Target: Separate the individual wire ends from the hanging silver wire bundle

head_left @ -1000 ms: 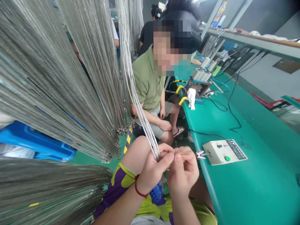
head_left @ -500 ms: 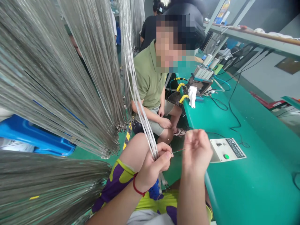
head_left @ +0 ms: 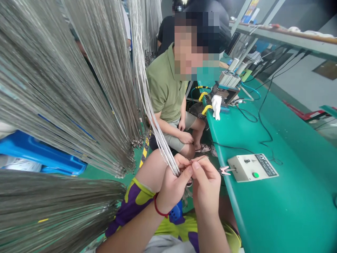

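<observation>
My left hand [head_left: 175, 184] is closed around a small bundle of silvery braided cables [head_left: 161, 138], which runs down into it from the upper left. The cables' lower ends [head_left: 187, 197] dangle beneath my hands, partly hidden. My right hand [head_left: 206, 181] meets the left at the fingertips, its thumb and forefinger pinched together. A thin dark wire [head_left: 203, 158] shows just above the right fingers. The exact point that both hands pinch is too small to make out clearly.
Thick curtains of hanging cables [head_left: 105, 77] fill the left side. A co-worker [head_left: 164, 91] sits ahead. On the green bench [head_left: 295, 211] to my right stand a control box [head_left: 252, 167] with a green button, a pink clip [head_left: 224, 170] and a pneumatic machine [head_left: 228, 88]. A blue stool [head_left: 39, 151] is at left.
My right hand has come left and down to the left fingertips, from a raised spot beside the control box. The left hand still holds the cables. The pink clip is now uncovered.
</observation>
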`<state>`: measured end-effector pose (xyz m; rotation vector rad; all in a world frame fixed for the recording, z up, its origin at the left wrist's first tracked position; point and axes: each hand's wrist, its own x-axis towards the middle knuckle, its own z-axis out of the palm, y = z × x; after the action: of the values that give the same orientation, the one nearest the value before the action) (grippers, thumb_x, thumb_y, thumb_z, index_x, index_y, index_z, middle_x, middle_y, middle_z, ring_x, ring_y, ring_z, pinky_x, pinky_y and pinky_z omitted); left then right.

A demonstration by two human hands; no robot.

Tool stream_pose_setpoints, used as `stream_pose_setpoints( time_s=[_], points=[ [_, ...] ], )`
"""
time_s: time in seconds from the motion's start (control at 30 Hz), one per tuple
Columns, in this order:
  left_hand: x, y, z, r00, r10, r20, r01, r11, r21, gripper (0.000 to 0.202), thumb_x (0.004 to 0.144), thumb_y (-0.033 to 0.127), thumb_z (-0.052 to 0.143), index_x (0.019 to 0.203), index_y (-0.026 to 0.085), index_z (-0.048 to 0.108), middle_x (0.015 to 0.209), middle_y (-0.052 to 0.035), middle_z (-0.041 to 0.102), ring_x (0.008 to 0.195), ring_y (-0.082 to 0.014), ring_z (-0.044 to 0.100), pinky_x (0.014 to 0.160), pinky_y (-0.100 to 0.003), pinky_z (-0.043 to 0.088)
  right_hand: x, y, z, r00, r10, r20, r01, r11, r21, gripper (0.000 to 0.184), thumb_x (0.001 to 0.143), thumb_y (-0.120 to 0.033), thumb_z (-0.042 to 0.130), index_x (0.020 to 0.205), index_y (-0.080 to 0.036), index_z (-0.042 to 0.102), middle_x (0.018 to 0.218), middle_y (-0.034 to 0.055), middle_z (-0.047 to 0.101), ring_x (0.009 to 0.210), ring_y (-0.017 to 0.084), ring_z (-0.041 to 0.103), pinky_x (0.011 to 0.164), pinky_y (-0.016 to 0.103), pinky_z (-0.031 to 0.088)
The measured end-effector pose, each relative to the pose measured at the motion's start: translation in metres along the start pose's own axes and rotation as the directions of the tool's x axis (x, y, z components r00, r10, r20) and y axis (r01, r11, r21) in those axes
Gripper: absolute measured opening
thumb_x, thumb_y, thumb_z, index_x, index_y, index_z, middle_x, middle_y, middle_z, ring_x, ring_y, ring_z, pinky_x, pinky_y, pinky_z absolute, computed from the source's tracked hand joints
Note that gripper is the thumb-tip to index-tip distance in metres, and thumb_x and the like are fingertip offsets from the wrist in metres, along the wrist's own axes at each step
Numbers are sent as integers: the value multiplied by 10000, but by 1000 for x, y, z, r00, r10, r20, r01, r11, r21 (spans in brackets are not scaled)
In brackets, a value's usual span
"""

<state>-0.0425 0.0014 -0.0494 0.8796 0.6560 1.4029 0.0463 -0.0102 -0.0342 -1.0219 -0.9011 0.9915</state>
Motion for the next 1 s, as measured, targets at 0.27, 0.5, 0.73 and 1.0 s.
stream_pose_setpoints(
  time_s=[0.27, 0.5, 0.73, 1.0],
  points=[
    [-5, -8, -8, 998, 47, -43, -47, 999, -8, 177, 937, 297, 765, 887, 178, 644, 831, 0, 629, 610, -78, 485, 569, -215, 392, 3, -3, -3, 982, 116, 150, -138, 980, 145, 143, 821, -289, 863, 772, -209, 754, 733, -32, 545, 646, 108, 538, 591, 240, 460],
    [-9, -4, 0, 999, 44, 16, -43, 999, -24, 264, 957, 361, 730, 851, 194, 555, 639, 39, 567, 534, -95, 477, 508, -216, 347, 9, -11, -1, 963, 117, 242, -184, 942, 280, 292, 869, -339, 801, 685, -205, 618, 626, -59, 478, 474, 88, 427, 439, 231, 408],
    [-14, -4, -1, 987, 129, 100, -131, 991, 10, 248, 1012, 358, 651, 863, 206, 523, 620, 52, 542, 521, -90, 440, 515, -219, 331, 21, -22, 0, 816, 356, 456, -498, 833, 241, 304, 852, -378, 774, 699, -206, 575, 673, -46, 487, 435, 89, 402, 432, 278, 346],
    [-17, -6, 7, 996, 88, 27, -88, 996, -8, 236, 995, 361, 678, 865, 182, 594, 814, 6, 537, 758, -131, 561, 715, -252, 465, 3, -5, 1, 766, -641, 48, 626, 727, -283, 172, 902, -149, 700, 770, -225, 618, 711, 0, 521, 716, 183, 463, 674, 349, 373]
  ],
)
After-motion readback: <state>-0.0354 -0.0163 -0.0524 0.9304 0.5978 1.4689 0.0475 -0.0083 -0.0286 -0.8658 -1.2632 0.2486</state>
